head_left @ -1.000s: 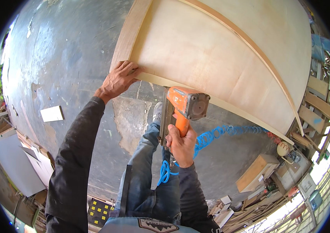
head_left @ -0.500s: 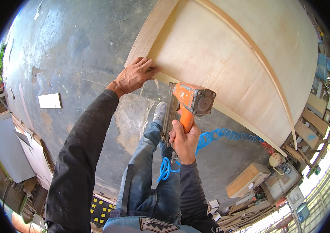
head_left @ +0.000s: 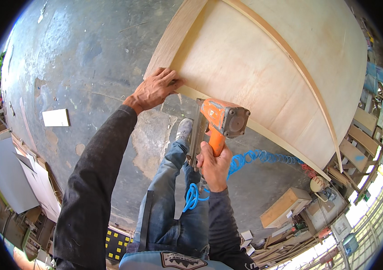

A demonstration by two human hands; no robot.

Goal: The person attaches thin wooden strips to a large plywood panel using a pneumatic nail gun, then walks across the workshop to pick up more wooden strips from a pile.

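My right hand (head_left: 215,166) is wrapped round the handle of an orange pneumatic nail gun (head_left: 220,116), held upright in front of my legs. The gun's nose and magazine side lie close to the near edge of a large framed plywood panel (head_left: 245,58); whether they touch it I cannot tell. My left hand (head_left: 156,87) grips the panel's near left corner, its fingers curled over the frame where a wide wooden strip (head_left: 173,42) meets a narrow edge strip (head_left: 286,146). A coiled blue air hose (head_left: 263,156) runs from below the gun off to the right.
A long thin wooden batten (head_left: 299,63) lies along the panel. On the grey concrete floor (head_left: 97,58) to the left sits a small pale board (head_left: 56,118). Sheets (head_left: 9,175) lean at far left. A wooden box (head_left: 286,207) and stacked timber offcuts (head_left: 358,155) stand at right.
Both hands keep their holds on the panel corner and the nail gun. The whole view has shifted very slightly; the panel and floor appear a few pixels further left.
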